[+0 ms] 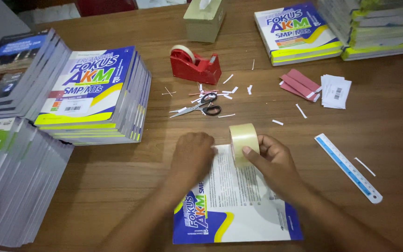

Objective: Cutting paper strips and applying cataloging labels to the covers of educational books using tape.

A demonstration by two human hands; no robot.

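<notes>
A blue, white and yellow book [239,210] lies flat on the wooden table [117,172] in front of me. My left hand [193,156] presses down on its far left corner, fingers curled. My right hand [271,161] grips a roll of clear tape [243,142], held upright on edge over the book's far edge, right beside my left hand.
Black-handled scissors [201,105] and a red tape dispenser [196,65] lie beyond, among paper scraps. Stacks of books stand at left [94,93] and far right [299,32]. A ruler [348,167], white slips [336,91], red strips [299,84] and a tissue box [204,19] are nearby.
</notes>
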